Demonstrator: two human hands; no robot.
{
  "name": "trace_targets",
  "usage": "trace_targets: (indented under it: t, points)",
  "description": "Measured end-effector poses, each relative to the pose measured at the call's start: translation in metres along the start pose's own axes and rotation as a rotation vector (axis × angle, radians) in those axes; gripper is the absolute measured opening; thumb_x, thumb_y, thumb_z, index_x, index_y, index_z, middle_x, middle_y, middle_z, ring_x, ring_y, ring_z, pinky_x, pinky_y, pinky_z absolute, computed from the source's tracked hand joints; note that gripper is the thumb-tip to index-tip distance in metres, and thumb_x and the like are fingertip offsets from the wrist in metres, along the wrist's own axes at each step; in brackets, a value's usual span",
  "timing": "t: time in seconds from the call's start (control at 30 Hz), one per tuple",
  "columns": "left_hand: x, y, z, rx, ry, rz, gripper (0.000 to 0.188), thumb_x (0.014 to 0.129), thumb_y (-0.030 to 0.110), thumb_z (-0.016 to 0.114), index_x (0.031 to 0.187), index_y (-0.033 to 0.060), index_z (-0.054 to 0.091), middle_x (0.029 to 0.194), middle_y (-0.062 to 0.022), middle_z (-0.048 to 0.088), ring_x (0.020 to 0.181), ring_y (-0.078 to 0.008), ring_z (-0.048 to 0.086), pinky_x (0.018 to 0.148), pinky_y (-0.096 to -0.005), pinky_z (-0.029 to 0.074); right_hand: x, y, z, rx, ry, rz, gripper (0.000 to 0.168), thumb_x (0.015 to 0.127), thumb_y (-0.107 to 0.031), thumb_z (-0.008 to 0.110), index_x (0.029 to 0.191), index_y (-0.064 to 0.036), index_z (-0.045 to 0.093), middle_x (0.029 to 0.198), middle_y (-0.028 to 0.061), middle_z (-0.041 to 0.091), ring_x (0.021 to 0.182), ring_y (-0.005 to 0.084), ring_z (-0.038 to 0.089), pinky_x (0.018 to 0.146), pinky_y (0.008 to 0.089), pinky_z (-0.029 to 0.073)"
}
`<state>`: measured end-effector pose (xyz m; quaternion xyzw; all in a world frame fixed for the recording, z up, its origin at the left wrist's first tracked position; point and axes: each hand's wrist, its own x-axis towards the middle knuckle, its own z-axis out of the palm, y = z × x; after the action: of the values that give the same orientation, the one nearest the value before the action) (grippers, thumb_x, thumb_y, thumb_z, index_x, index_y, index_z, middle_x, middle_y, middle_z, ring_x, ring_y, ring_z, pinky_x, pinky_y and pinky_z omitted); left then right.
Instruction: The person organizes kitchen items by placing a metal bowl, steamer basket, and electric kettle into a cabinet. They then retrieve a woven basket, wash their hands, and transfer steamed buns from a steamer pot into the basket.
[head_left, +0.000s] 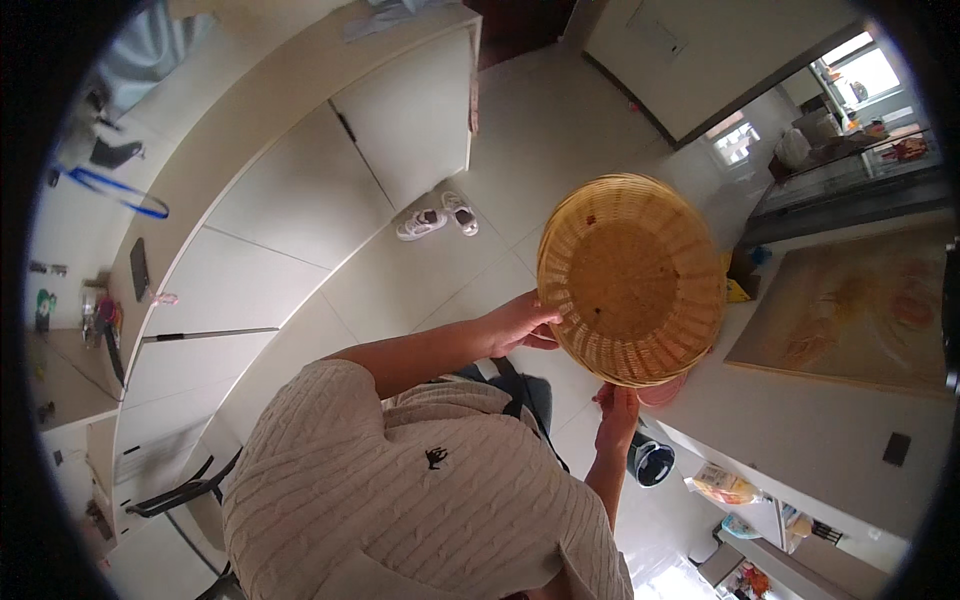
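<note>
A round woven wicker basket (625, 274) is held up in front of me, its inside facing my view. A few small dark spots show on its woven wall and base. My left hand (525, 324) grips the rim on the left side, thumb on the near face. At the bottom of the basket my right hand (619, 412) holds the lower rim, its fingers partly hidden behind the wicker. Just behind the lower right rim, a round pinkish thing (664, 391) shows in part on the white surface.
White cabinets (262, 202) curve along the left, with a phone (139, 268) and blue-framed racket (120, 191) above. Sneakers (439, 217) stand on the tiled floor. A white counter (795, 405) at right bears a picture panel (847, 307); a dark bin (651, 461) stands below.
</note>
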<state>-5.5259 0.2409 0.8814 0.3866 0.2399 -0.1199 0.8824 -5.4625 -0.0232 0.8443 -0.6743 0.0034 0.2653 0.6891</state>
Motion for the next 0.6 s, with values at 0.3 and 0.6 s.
trace_targets:
  t: [0.3,0.6]
  points:
    - [0.216,0.069,0.095,0.013,0.009,-0.024,0.049,0.088,0.023,0.054,0.132,0.0084,0.039,0.123,-0.0105,0.055,0.109,-0.0229,0.058,0.096,-0.0404,0.046,0.249,-0.054,-0.108,0.084,0.075,0.012,0.024,0.093,-0.018,0.055,0.113,-0.005,0.056,0.101,0.0046,0.062,0.088,0.0163,0.057,0.075,0.0312,0.047]
    - [0.422,0.169,0.209,-0.099,0.122,-0.027,0.044,0.090,0.024,0.056,0.127,0.0055,0.041,0.121,-0.0106,0.055,0.105,-0.0206,0.057,0.092,-0.0370,0.047,0.475,-0.172,-0.243,-0.108,-0.069,0.031,0.027,0.097,-0.025,0.049,0.105,-0.001,0.058,0.089,0.0049,0.061,0.081,0.0149,0.056,0.074,0.0314,0.046]
